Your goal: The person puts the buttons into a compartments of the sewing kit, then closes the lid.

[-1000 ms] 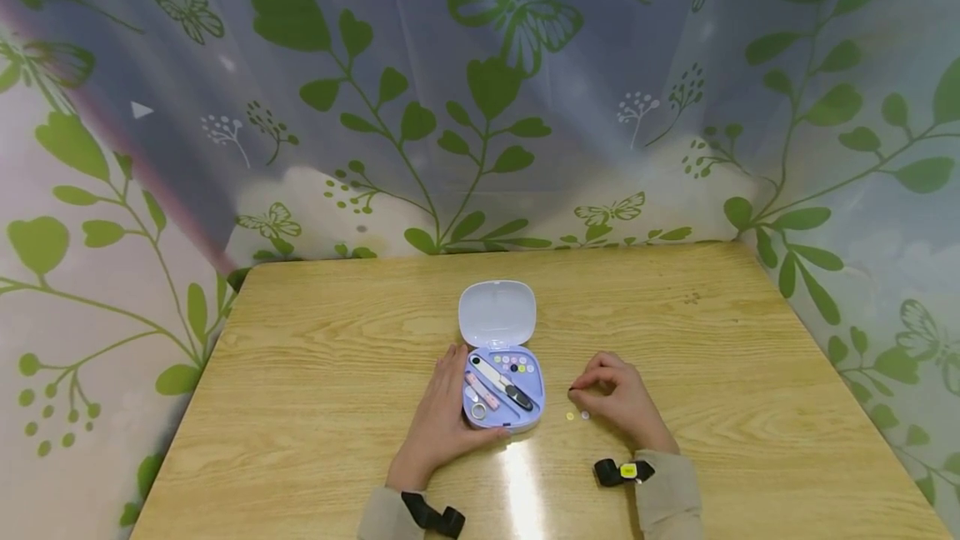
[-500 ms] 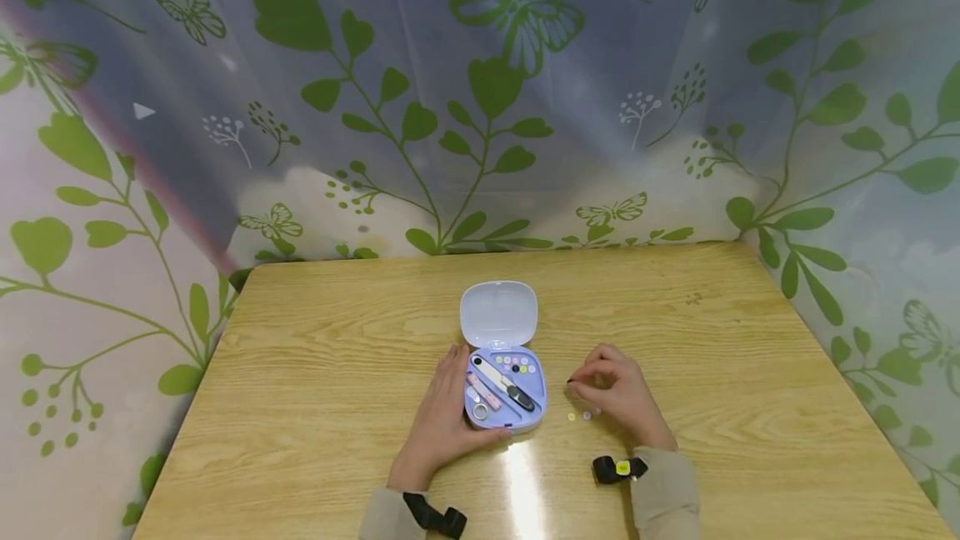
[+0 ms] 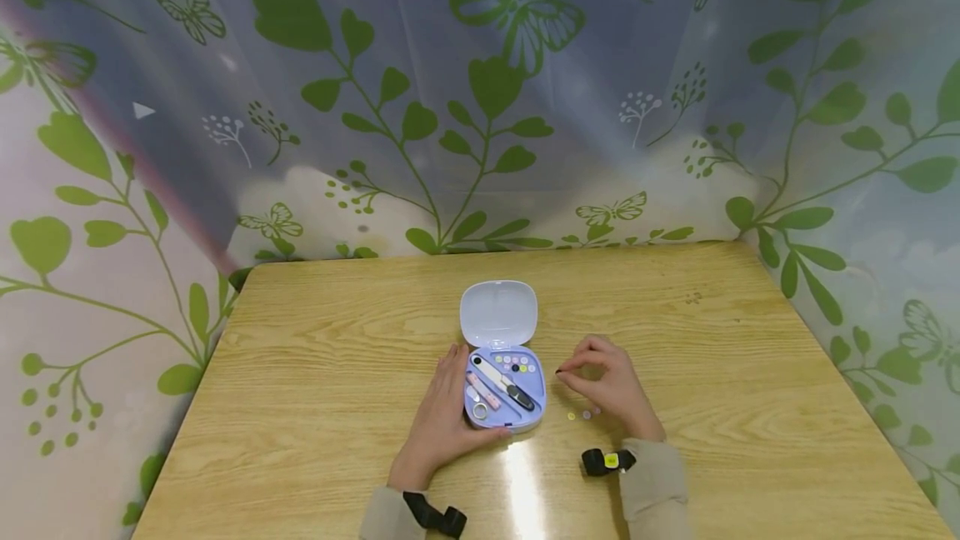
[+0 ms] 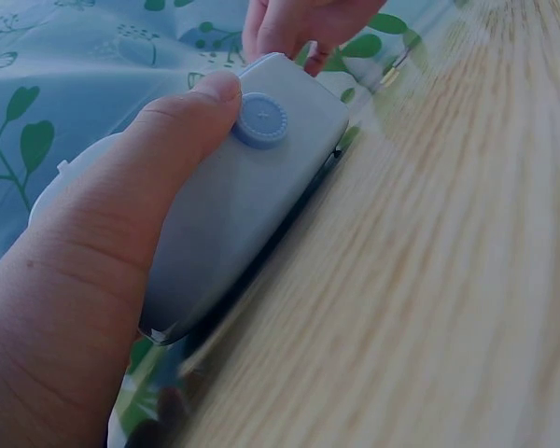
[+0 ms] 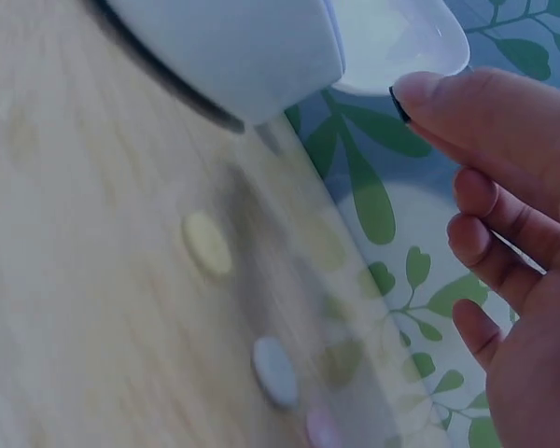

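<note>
A blue-lilac sewing box (image 3: pixel 528 418) stands with its white lid (image 3: pixel 498 315) raised; inside lie scissors (image 3: pixel 504 382), a pink-patterned strip (image 3: pixel 483 391), a ring (image 3: pixel 480 411) and several small buttons (image 3: pixel 516 367). My left hand (image 3: pixel 442 423) grips the box, fingers along its left side and thumb (image 4: pixel 182 121) at the front, beside a round blue knob (image 4: pixel 262 119). Right of the box, above the table, my right hand (image 3: pixel 609 383) pinches a small black button (image 5: pixel 399 105) between thumb and index finger.
On the table (image 3: pixel 337 357), right of the box, lie a yellow button (image 5: pixel 208 243), a white one (image 5: pixel 275 371) and a pink one (image 5: pixel 322 427). Behind the table hangs a leaf-patterned curtain (image 3: pixel 420 182).
My right hand has risen off the loose buttons and moved left and away from me, towards the box, with the black button pinched. A pink button has come into view. The left hand stays put.
</note>
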{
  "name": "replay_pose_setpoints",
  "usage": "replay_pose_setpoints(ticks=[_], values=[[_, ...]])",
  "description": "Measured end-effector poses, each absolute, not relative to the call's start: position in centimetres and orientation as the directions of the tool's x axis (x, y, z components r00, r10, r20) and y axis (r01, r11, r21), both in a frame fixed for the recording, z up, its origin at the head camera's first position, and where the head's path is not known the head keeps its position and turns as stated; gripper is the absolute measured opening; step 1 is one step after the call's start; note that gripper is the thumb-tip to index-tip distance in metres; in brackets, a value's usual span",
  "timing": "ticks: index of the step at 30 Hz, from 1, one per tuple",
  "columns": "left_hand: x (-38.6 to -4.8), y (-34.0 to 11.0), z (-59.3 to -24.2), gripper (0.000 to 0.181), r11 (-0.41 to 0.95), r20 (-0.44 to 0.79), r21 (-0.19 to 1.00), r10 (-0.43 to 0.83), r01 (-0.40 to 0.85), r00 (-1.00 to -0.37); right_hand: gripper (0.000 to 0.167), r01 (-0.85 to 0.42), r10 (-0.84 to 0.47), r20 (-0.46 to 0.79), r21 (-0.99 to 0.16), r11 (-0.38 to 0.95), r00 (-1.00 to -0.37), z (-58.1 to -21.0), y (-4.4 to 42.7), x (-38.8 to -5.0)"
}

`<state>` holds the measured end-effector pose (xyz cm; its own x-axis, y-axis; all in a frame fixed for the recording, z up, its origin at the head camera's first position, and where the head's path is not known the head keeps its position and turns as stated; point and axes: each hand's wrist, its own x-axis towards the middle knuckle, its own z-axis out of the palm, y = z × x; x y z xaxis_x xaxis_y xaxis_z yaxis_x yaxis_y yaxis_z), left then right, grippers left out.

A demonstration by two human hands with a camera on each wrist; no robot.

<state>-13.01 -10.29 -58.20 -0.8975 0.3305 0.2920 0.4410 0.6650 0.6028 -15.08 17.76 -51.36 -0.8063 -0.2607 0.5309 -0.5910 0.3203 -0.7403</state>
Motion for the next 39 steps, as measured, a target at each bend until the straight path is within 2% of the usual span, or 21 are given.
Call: replay_pose_setpoints(ticks=[4, 12, 22, 28, 32, 39], values=[[-13.0, -10.3, -58.3, 0.135, 0.668, 0.291, 0.601, 0.329, 0.439, -0.899, 0.019, -0.622, -0.283, 0.557, -0.731, 0.281, -0.781, -51.1, 17.2, -15.5], [-13.0, -10.3, -58.3, 0.134, 0.665, 0.299, 0.598, 0.332, 0.447, -0.894, 0.019, -0.661, -0.322, 0.58, -0.694, 0.284, -0.748, -50.6, 15.7, -16.0], [-13.0, -10.3, -58.3, 0.134, 0.67, 0.298, 0.591, 0.336, 0.449, -0.893, 0.018, -0.61, -0.347, 0.517, -0.748, 0.261, -0.782, -50.4, 14.4, -15.9], [-13.0, -10.3, -58.3, 0.134, 0.676, 0.28, 0.592, 0.337, 0.438, -0.899, 0.015, -0.542, -0.347, 0.442, -0.791, 0.283, -0.827, -52.7, 14.3, -16.7], [-13.0, -10.3, -58.2, 0.134, 0.681, 0.279, 0.588, 0.337, 0.438, -0.899, 0.015, -0.545, -0.348, 0.442, -0.782, 0.303, -0.827, -54.4, 14.3, -17.4], [-13.0, -10.2, -58.1, 0.135, 0.679, 0.277, 0.592, 0.336, 0.435, -0.9, 0.016, -0.574, -0.353, 0.462, -0.735, 0.361, -0.813, -54.9, 14.1, -17.5]])
